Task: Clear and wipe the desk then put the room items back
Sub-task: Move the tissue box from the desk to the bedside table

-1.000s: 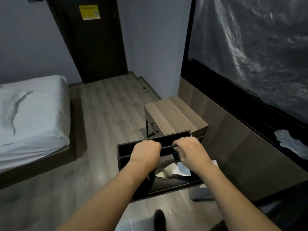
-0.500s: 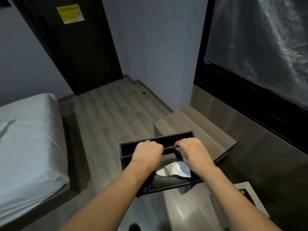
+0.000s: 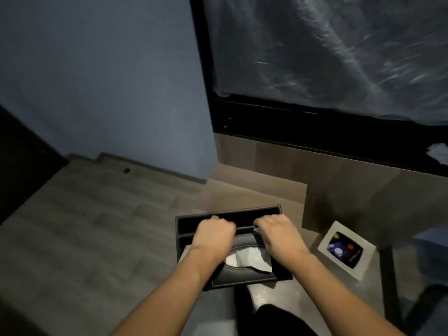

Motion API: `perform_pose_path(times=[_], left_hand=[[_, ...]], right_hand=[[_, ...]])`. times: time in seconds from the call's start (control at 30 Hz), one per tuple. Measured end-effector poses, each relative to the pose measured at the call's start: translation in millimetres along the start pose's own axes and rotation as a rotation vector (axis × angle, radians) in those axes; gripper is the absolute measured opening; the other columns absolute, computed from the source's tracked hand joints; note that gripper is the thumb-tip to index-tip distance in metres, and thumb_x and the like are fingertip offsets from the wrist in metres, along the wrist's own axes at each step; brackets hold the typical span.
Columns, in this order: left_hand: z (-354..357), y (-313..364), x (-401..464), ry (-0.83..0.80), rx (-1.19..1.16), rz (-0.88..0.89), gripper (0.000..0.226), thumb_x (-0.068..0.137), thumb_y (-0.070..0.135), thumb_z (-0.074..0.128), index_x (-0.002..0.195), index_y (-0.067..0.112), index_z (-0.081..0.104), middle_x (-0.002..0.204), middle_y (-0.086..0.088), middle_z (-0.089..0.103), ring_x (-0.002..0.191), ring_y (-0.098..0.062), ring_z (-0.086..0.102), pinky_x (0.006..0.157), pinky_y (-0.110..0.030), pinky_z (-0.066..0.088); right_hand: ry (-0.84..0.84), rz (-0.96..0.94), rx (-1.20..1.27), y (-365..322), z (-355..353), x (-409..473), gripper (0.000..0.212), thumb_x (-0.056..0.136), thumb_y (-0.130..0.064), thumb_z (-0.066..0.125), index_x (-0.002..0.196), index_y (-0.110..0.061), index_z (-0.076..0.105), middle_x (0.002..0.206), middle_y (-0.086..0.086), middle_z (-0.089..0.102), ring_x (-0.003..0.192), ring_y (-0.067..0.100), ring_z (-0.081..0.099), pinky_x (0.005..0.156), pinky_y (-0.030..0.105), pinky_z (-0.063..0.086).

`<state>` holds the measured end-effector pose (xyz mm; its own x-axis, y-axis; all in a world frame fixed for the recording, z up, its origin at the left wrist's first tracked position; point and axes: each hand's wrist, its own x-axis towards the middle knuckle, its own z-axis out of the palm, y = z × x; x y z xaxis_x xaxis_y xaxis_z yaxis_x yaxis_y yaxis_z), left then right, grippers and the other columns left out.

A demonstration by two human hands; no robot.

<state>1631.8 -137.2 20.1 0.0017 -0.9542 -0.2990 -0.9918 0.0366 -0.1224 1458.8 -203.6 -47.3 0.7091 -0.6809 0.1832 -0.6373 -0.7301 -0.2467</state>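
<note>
Your left hand [image 3: 213, 232] and right hand [image 3: 276, 232] sit side by side, both clamped over the middle divider of the black tissue box [image 3: 230, 248], fingers hooked into its far compartment. You hold the box clear of any surface, in the near centre, with a white tissue [image 3: 247, 258] poking from its slot. Just beyond it lies the low wooden worktop [image 3: 254, 192], set against the wall panel. To the right, a white framed card [image 3: 345, 249] rests on a lower surface. You seem to be in the putting-back step. Next, carry the box forward, keep it level, and lower it onto the worktop before releasing.
</note>
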Motion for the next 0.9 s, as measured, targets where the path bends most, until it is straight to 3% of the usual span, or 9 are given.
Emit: perform_pose_path(times=[0.13, 0.3, 0.4, 0.57, 0.67, 0.73, 0.83, 0.9], left_hand=[[15.2, -18.4, 69.4, -0.073, 0.006, 0.114, 0.031, 0.090, 0.011, 0.048, 0.118, 0.016, 0.061, 0.112, -0.009, 0.067, 0.107, -0.031, 0.058, 0.081, -0.038, 0.047], [21.7, -62.1, 148.8, -0.161, 0.022, 0.182, 0.029, 0.090, 0.012, 0.050, 0.116, 0.019, 0.060, 0.108, -0.008, 0.067, 0.103, -0.031, 0.060, 0.074, -0.038, 0.046], [25.8, -87.3, 202.4, -0.080, 0.009, 0.263, 0.019, 0.082, 0.017, 0.066, 0.101, 0.017, 0.067, 0.091, -0.008, 0.069, 0.087, -0.029, 0.064, 0.063, -0.033, 0.047], [94.4, -116.9, 323.9, -0.316, 0.024, 0.338, 0.024, 0.089, 0.010, 0.054, 0.108, 0.017, 0.065, 0.106, -0.008, 0.066, 0.098, -0.026, 0.062, 0.076, -0.036, 0.047], [135.6, -120.6, 380.1, -0.304, 0.032, 0.385, 0.024, 0.090, 0.012, 0.052, 0.110, 0.016, 0.065, 0.108, -0.009, 0.067, 0.100, -0.027, 0.062, 0.083, -0.037, 0.051], [144.0, -124.9, 404.1, -0.225, 0.028, 0.392, 0.025, 0.090, 0.012, 0.051, 0.109, 0.017, 0.064, 0.107, -0.008, 0.067, 0.101, -0.028, 0.061, 0.081, -0.037, 0.049], [137.8, -131.4, 430.4, -0.146, 0.030, 0.423, 0.023, 0.091, 0.014, 0.048, 0.108, 0.017, 0.064, 0.104, -0.008, 0.068, 0.098, -0.028, 0.063, 0.077, -0.035, 0.047], [132.9, -131.3, 444.2, -0.144, 0.064, 0.441, 0.023, 0.092, 0.014, 0.048, 0.108, 0.016, 0.065, 0.103, -0.007, 0.068, 0.097, -0.028, 0.064, 0.075, -0.034, 0.046]], right_hand=[[-0.078, 0.134, 0.013, 29.8, 36.8, 34.7, 0.022, 0.063, -0.018, 0.078, 0.080, -0.017, 0.064, 0.071, -0.002, 0.062, 0.065, 0.023, 0.059, 0.061, 0.032, 0.044], [-0.114, 0.225, 0.040, 51.8, 69.0, 99.4, 0.011, 0.070, -0.016, 0.071, 0.073, -0.017, 0.060, 0.067, 0.001, 0.060, 0.064, 0.025, 0.058, 0.063, 0.033, 0.043], [-0.163, 0.307, 0.059, 63.8, 87.4, 142.5, 0.007, 0.064, -0.017, 0.065, 0.070, -0.016, 0.061, 0.063, 0.005, 0.062, 0.059, 0.029, 0.059, 0.057, 0.031, 0.046], [-0.299, 0.535, 0.106, 107.4, 175.6, 205.5, 0.023, 0.072, -0.016, 0.063, 0.094, -0.020, 0.071, 0.079, 0.006, 0.071, 0.073, 0.031, 0.066, 0.062, 0.034, 0.052], [-0.330, 0.588, 0.074, 130.3, 220.8, 228.6, 0.019, 0.059, -0.016, 0.069, 0.078, -0.017, 0.066, 0.071, 0.007, 0.066, 0.063, 0.032, 0.064, 0.057, 0.031, 0.047], [-0.290, 0.543, 0.014, 148.6, 230.5, 242.8, 0.026, 0.049, -0.015, 0.073, 0.071, -0.014, 0.058, 0.065, 0.009, 0.058, 0.056, 0.032, 0.057, 0.055, 0.031, 0.044], [-0.376, 0.473, -0.022, 175.2, 222.4, 259.3, 0.040, 0.045, -0.016, 0.081, 0.079, -0.013, 0.060, 0.071, 0.008, 0.060, 0.062, 0.031, 0.059, 0.061, 0.032, 0.048], [-0.443, 0.476, -0.043, 188.7, 215.9, 272.0, 0.039, 0.056, -0.020, 0.078, 0.090, -0.012, 0.063, 0.081, 0.007, 0.063, 0.074, 0.031, 0.062, 0.069, 0.032, 0.048]])
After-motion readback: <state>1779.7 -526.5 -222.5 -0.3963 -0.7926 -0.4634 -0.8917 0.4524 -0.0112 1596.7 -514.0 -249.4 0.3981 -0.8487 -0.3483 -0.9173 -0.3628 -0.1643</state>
